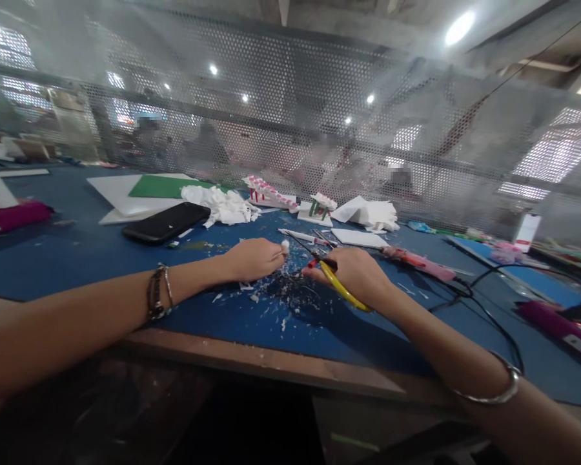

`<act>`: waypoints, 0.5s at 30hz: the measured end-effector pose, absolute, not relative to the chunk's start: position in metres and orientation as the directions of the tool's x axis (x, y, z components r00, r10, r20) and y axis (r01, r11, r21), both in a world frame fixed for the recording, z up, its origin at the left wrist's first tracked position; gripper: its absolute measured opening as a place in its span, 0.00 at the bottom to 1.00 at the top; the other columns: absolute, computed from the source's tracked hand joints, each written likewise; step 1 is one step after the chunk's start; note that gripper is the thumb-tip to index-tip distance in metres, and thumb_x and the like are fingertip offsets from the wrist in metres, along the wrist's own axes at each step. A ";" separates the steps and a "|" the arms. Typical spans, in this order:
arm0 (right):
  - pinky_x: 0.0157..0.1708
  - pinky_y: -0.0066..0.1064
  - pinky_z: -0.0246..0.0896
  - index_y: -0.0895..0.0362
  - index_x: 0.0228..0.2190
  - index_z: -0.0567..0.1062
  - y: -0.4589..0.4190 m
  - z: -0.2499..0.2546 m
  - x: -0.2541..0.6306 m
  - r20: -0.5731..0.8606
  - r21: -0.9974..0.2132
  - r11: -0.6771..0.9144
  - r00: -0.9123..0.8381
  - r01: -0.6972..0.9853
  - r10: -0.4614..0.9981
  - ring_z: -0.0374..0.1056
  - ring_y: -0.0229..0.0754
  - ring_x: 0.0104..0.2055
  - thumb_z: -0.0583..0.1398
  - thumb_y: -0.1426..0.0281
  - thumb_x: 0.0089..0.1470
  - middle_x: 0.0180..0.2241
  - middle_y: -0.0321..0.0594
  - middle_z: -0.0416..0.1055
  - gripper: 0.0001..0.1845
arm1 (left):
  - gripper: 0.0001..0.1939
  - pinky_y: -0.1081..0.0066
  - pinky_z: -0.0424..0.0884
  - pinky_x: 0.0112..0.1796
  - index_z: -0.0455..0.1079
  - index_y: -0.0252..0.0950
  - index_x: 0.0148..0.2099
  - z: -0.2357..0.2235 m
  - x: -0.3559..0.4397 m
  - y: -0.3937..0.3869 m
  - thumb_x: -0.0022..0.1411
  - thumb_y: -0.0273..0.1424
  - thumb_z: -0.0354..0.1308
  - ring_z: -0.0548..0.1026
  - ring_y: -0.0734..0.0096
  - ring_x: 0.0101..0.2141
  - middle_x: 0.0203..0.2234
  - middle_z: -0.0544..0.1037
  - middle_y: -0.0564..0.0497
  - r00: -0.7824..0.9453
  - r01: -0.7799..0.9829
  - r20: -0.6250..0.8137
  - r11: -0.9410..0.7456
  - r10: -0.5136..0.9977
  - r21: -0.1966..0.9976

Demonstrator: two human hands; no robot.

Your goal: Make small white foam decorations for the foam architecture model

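The left hand has its fingertips pressed together, pinching a small white piece; the right hand is curled around yellow-handled scissors, thumb in toward the grip. From the scissors a dark blade runs toward 10 o'clock, close to the white piece, though whether it touches I cannot tell. A small red bit shows at the right fingertips. Taking the gap between the hands as the centre of the dial, white scraps lie scattered at 6 on the blue mat. Near 12 lies a slim white stick; beyond it stand a little model with green posts toward 1 and one with red posts and a pink-dotted slope at 11. At 2 a white slab lies before crumpled white paper; at 3 is a pink glue gun, and farther out, just past 3, a purple tool. White tissue is bunched at 10, touching a black phone between 9 and 10, with a green sheet behind. Across 12 rises a perforated screen.
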State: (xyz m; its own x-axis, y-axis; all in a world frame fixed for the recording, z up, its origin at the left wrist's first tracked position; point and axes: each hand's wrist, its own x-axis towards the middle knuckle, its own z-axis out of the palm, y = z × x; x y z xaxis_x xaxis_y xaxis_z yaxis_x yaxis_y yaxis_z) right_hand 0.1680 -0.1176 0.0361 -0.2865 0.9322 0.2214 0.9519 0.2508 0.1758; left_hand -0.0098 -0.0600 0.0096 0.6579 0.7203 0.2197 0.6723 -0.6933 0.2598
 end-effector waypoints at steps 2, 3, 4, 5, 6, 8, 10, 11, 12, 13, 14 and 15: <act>0.19 0.27 0.45 0.59 0.18 0.70 -0.117 0.037 0.171 0.243 0.184 0.236 -0.277 0.954 0.930 0.64 0.42 0.23 0.42 0.42 0.45 0.20 0.44 0.69 0.35 | 0.15 0.65 0.62 0.33 0.66 0.30 0.35 0.010 -0.014 -0.055 0.54 0.33 0.42 0.69 0.58 0.33 0.30 0.71 0.41 0.626 0.718 0.227 -0.665 0.746 0.207; 0.19 0.27 0.45 0.58 0.17 0.70 -0.116 0.037 0.172 0.248 0.189 0.236 -0.279 0.953 0.928 0.64 0.42 0.23 0.42 0.43 0.45 0.20 0.44 0.69 0.35 | 0.16 0.64 0.61 0.34 0.65 0.29 0.39 0.011 -0.016 -0.053 0.52 0.33 0.44 0.69 0.55 0.36 0.34 0.71 0.39 0.615 0.734 0.225 -0.653 0.756 0.188; 0.20 0.27 0.46 0.58 0.17 0.70 -0.116 0.038 0.173 0.248 0.192 0.238 -0.282 0.952 0.927 0.64 0.42 0.23 0.42 0.43 0.46 0.21 0.44 0.69 0.34 | 0.18 0.64 0.61 0.36 0.65 0.28 0.42 0.012 -0.018 -0.051 0.51 0.33 0.46 0.68 0.54 0.38 0.37 0.70 0.37 0.610 0.743 0.218 -0.646 0.762 0.174; 0.20 0.27 0.46 0.58 0.18 0.70 -0.116 0.038 0.173 0.248 0.196 0.237 -0.282 0.952 0.927 0.64 0.42 0.24 0.42 0.44 0.47 0.21 0.44 0.69 0.34 | 0.19 0.63 0.61 0.36 0.64 0.28 0.43 0.013 -0.019 -0.050 0.50 0.33 0.47 0.67 0.53 0.39 0.38 0.70 0.37 0.613 0.746 0.207 -0.645 0.763 0.165; 0.20 0.27 0.46 0.58 0.18 0.70 -0.116 0.039 0.174 0.244 0.203 0.228 -0.275 0.952 0.930 0.65 0.42 0.25 0.43 0.45 0.47 0.22 0.44 0.70 0.33 | 0.20 0.64 0.61 0.36 0.65 0.28 0.43 0.014 -0.021 -0.049 0.50 0.34 0.48 0.67 0.53 0.39 0.39 0.69 0.37 0.621 0.744 0.192 -0.648 0.760 0.161; 0.21 0.27 0.47 0.58 0.21 0.71 -0.115 0.040 0.178 0.227 0.230 0.191 -0.243 0.954 0.943 0.66 0.43 0.26 0.44 0.48 0.49 0.25 0.45 0.71 0.30 | 0.20 0.65 0.61 0.35 0.67 0.30 0.41 0.016 -0.023 -0.047 0.51 0.39 0.48 0.68 0.56 0.38 0.38 0.70 0.39 0.639 0.733 0.168 -0.660 0.751 0.163; 0.22 0.28 0.48 0.59 0.22 0.71 -0.113 0.040 0.183 0.208 0.261 0.147 -0.204 0.954 0.957 0.66 0.44 0.28 0.45 0.51 0.50 0.27 0.47 0.71 0.27 | 0.23 0.67 0.62 0.34 0.68 0.30 0.40 0.017 -0.025 -0.046 0.53 0.44 0.45 0.68 0.59 0.36 0.37 0.70 0.40 0.648 0.724 0.163 -0.668 0.744 0.172; 0.22 0.28 0.48 0.59 0.23 0.72 -0.112 0.040 0.186 0.200 0.272 0.129 -0.187 0.954 0.962 0.66 0.44 0.28 0.46 0.53 0.50 0.27 0.48 0.71 0.26 | 0.24 0.68 0.62 0.34 0.68 0.30 0.40 0.018 -0.026 -0.045 0.54 0.45 0.44 0.69 0.60 0.36 0.37 0.70 0.40 0.649 0.721 0.166 -0.670 0.743 0.177; 0.21 0.28 0.48 0.60 0.22 0.72 -0.110 0.041 0.189 0.193 0.279 0.116 -0.174 0.953 0.966 0.67 0.45 0.28 0.47 0.55 0.50 0.27 0.49 0.71 0.24 | 0.25 0.68 0.62 0.34 0.68 0.30 0.41 0.019 -0.027 -0.042 0.55 0.46 0.43 0.69 0.61 0.35 0.37 0.70 0.40 0.650 0.718 0.172 -0.672 0.740 0.180; 0.21 0.28 0.48 0.60 0.22 0.72 -0.109 0.041 0.192 0.187 0.284 0.108 -0.166 0.953 0.968 0.67 0.46 0.28 0.47 0.56 0.50 0.27 0.49 0.71 0.23 | 0.25 0.68 0.62 0.34 0.67 0.29 0.42 0.019 -0.028 -0.039 0.55 0.45 0.43 0.69 0.61 0.35 0.37 0.70 0.40 0.651 0.715 0.180 -0.675 0.737 0.182; 0.21 0.28 0.47 0.61 0.22 0.72 -0.108 0.041 0.195 0.179 0.289 0.103 -0.159 0.952 0.971 0.67 0.47 0.28 0.48 0.58 0.49 0.26 0.50 0.71 0.22 | 0.25 0.68 0.62 0.34 0.66 0.28 0.44 0.019 -0.028 -0.034 0.56 0.44 0.43 0.69 0.61 0.36 0.38 0.70 0.39 0.652 0.712 0.190 -0.679 0.734 0.180; 0.21 0.28 0.47 0.61 0.22 0.72 -0.107 0.041 0.197 0.170 0.294 0.100 -0.155 0.951 0.973 0.67 0.47 0.28 0.49 0.58 0.49 0.26 0.50 0.71 0.21 | 0.24 0.68 0.62 0.34 0.65 0.28 0.46 0.019 -0.028 -0.029 0.56 0.42 0.44 0.69 0.60 0.37 0.39 0.69 0.38 0.657 0.705 0.200 -0.686 0.727 0.179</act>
State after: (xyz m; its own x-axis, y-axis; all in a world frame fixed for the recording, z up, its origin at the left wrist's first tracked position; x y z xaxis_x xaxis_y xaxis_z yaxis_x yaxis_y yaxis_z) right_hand 0.1970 -0.1074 0.0413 -0.1549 0.9733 0.1696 0.9506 0.1001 0.2939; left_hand -0.0282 -0.0288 0.0187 0.6570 0.7268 0.2003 0.7049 -0.6864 0.1787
